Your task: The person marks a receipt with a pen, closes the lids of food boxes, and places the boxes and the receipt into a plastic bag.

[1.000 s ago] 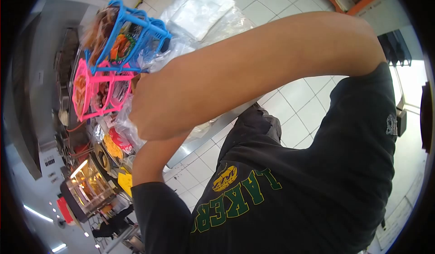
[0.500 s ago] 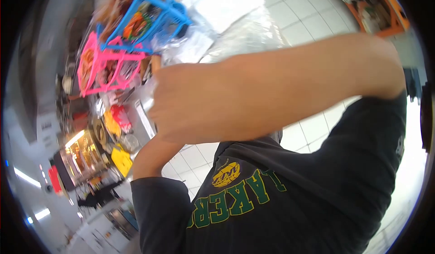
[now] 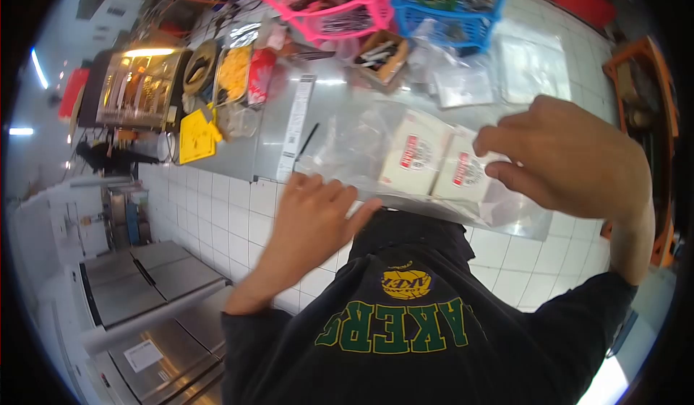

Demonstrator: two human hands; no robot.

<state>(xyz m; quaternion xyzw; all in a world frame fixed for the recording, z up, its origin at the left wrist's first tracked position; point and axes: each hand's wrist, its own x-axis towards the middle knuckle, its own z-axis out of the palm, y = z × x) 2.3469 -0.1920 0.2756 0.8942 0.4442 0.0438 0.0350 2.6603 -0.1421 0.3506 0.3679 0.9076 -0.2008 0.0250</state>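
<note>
Two cream-white boxes [image 3: 412, 155] with red and black print lie side by side in a clear plastic bag [image 3: 347, 141], flat on the steel table. My right hand [image 3: 571, 155] is over the right-hand box, its fingers bent and the thumb and forefinger apart at the box's upper right side. At the table's near edge, my left hand [image 3: 314, 213] is beside the bag's left end, fingers loosely bent and thumb spread out, with nothing visible in it. A thin black stick [image 3: 307, 141] and a long white printed strip [image 3: 296, 126] lie beyond my left hand.
Pink [image 3: 350, 25] and blue [image 3: 455, 7] baskets stand at the back, with a small cardboard box [image 3: 381, 59] of pens before them. Clear bags [image 3: 463, 83] lie behind the boxes. A yellow board [image 3: 196, 137] and a lit display case [image 3: 141, 87] are at left.
My forearms, crossed in front of the view before, have moved apart. My right hand is now at the right and my left hand at the left, and the boxes have come into sight.
</note>
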